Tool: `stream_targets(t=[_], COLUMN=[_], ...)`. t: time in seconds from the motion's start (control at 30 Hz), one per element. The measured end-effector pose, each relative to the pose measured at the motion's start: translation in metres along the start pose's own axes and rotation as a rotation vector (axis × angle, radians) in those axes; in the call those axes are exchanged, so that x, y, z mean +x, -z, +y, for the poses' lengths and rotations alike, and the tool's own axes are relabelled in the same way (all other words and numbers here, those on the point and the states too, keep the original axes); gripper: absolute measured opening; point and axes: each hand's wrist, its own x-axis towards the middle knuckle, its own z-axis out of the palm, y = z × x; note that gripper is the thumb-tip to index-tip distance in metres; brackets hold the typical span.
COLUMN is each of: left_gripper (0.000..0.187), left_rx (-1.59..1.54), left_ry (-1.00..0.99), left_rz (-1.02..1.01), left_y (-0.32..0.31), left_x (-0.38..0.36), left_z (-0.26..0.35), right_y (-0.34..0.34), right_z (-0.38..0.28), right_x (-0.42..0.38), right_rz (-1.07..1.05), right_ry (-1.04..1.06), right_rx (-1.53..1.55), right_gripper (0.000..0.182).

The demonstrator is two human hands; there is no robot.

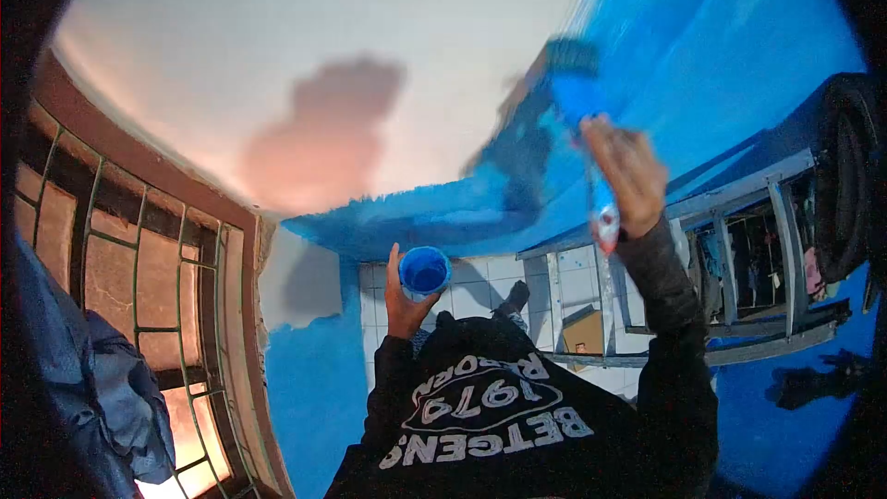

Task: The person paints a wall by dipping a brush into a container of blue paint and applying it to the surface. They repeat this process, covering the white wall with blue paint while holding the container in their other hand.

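Observation:
My right hand (628,176) grips a paintbrush (577,97) by its handle, with the bristles up against the wall where blue meets white. The brush's lower handle end shows red and white below my fingers. In my left hand (407,310) is a small cup of blue paint (425,272), held upright at chest height with its open top toward me. Wet-looking blue paint (702,28) covers the right of the wall, streaked at its edge. The white wall (277,18) spreads across the upper left, with shadows falling on it.
A metal ladder (721,259) lies across the right side, with hanging clothes seen past it. A barred window (139,259) with a dark cloth (111,388) is on the left. Below me are a tiled floor (476,273) and a cardboard piece (583,331).

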Motion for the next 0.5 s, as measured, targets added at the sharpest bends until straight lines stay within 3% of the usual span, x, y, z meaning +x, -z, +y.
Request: stream_targets(t=[0.13,0.3,0.4,0.5], left_gripper=[0.114,0.115,0.116,0.117], left_rx=[0.001,0.026,0.051,0.028], left_ry=[-0.028,-0.024,-0.011,0.0], left_rz=[0.008,0.009,-0.031,-0.032], left_y=[0.0,-0.004,-0.008,-0.013], left_x=[0.0,0.002,-0.002,-0.003], left_z=[-0.008,-0.001,0.001,-0.005], right_y=[-0.008,0.019,0.03,0.045], right_z=[-0.022,-0.006,0.032,0.065], right_x=[-0.038,-0.021,0.006,0.044], right_rz=[-0.067,-0.183,-0.166,0.023], right_ry=[-0.102,-0.166,-0.167,-0.071], right_rx=[0.134,0.287,0.357,0.377], right_gripper=[0.047,0.048,0.041,0.034])
